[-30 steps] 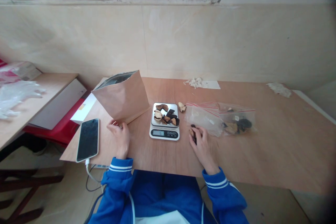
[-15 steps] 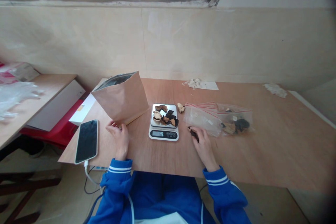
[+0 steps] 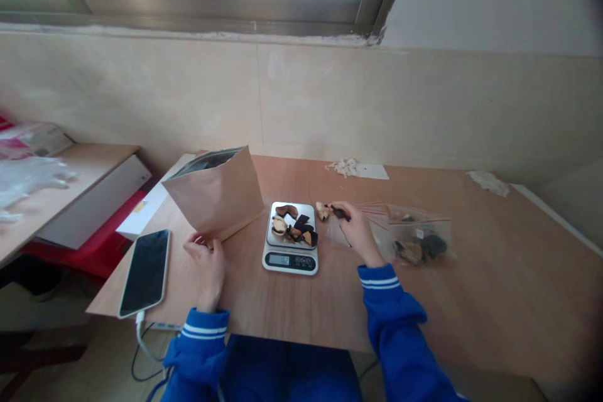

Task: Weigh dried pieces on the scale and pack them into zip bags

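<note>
A small digital kitchen scale [image 3: 290, 258] stands on the wooden table [image 3: 494, 301] with several dark and tan dried pieces [image 3: 294, 226] on its pan. My right hand [image 3: 355, 231] is just right of the scale, its fingers pinched on a dark dried piece [image 3: 340, 212] beside a loose tan piece [image 3: 322, 210]. My left hand [image 3: 206, 263] rests curled at the bottom corner of a brown paper bag [image 3: 217, 195] that stands open to the left of the scale. Right of my right hand lie clear zip bags [image 3: 414, 239], one with dried pieces inside.
A smartphone [image 3: 145, 271] on a cable lies at the table's left front corner. A white box [image 3: 141, 208] sits behind the paper bag. White scraps [image 3: 351, 168] and a crumpled tissue [image 3: 487, 181] lie near the wall. A second table [image 3: 56, 188] with plastic wrap stands at left.
My right hand has moved from the table's front, away from me, up to the scale's right side, still pinching the dark piece. The view has tilted up, showing the window.
</note>
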`<state>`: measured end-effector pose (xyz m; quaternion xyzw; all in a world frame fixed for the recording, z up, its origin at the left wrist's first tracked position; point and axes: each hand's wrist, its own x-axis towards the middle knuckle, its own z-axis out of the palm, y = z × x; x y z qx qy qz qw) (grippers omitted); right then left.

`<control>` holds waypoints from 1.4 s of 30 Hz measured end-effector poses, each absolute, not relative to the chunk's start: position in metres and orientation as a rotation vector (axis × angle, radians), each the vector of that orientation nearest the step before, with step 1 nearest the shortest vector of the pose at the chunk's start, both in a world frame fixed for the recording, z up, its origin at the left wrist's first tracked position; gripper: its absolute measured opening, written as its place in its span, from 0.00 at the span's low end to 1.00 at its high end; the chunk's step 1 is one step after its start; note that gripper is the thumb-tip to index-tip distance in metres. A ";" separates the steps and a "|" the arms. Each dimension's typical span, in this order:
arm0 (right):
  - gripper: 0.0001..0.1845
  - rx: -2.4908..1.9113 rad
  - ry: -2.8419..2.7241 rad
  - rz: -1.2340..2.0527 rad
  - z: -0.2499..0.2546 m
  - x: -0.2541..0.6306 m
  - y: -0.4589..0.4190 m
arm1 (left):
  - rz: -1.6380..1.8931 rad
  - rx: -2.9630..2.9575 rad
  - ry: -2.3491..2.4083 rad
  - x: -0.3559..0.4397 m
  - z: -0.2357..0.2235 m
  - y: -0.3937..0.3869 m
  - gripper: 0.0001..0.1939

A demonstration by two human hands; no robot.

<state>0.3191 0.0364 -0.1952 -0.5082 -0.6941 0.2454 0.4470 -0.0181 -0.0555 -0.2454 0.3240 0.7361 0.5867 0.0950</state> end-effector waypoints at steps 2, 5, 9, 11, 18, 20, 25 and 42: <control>0.11 -1.245 -1.727 0.718 -0.188 0.313 0.074 | 1.735 0.974 2.195 -0.018 -0.246 -0.056 0.16; 0.11 -1.232 -1.780 0.829 -0.188 0.301 0.115 | 1.744 0.962 2.174 -0.017 -0.244 -0.056 0.17; 0.07 -1.178 -1.898 0.931 -0.198 0.289 0.135 | 1.758 0.951 2.168 -0.016 -0.241 -0.057 0.17; 0.07 -1.161 -1.933 0.958 -0.201 0.288 0.137 | 1.750 0.970 2.193 -0.015 -0.240 -0.057 0.16; 0.11 -1.330 -1.781 0.826 -0.220 0.304 0.157 | 1.730 0.974 2.200 -0.018 -0.244 -0.055 0.16; 0.11 -1.376 -1.747 0.799 -0.229 0.306 0.164 | 1.733 0.969 2.183 -0.018 -0.244 -0.055 0.16; 0.09 -1.379 -1.786 0.785 -0.246 0.304 0.162 | 1.745 0.954 2.177 -0.015 -0.240 -0.056 0.15; 0.13 -1.174 -2.178 0.530 -0.182 0.279 0.071 | 2.102 1.209 2.358 -0.003 -0.234 -0.071 0.19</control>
